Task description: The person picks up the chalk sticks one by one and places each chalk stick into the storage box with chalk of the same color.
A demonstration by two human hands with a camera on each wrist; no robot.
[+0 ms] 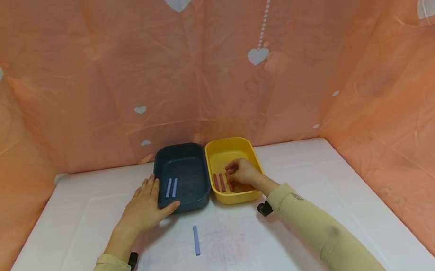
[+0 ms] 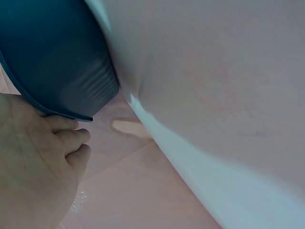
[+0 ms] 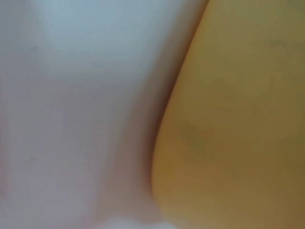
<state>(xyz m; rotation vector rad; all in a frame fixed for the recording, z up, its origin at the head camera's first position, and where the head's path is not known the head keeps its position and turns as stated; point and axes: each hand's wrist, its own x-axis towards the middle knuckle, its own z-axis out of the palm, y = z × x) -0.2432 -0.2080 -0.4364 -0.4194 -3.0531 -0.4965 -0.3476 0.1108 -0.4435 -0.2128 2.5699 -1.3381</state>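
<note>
In the head view my right hand reaches into the yellow tray and pinches a dark red chalk stick near its upper end. To the left of that one lie two more red chalk sticks inside the tray. My left hand rests on the left rim of the dark blue tray, fingers extended and thumb at its front edge. Two light purple chalk sticks lie in this tray. The left wrist view shows fingertips against the tray's rim. Only the yellow tray's outer wall shows in the right wrist view.
One more light purple chalk stick lies on the white table in front of the trays. Beside it, a faint reddish smudge marks the surface. An orange curtain with hearts hangs behind and at both sides.
</note>
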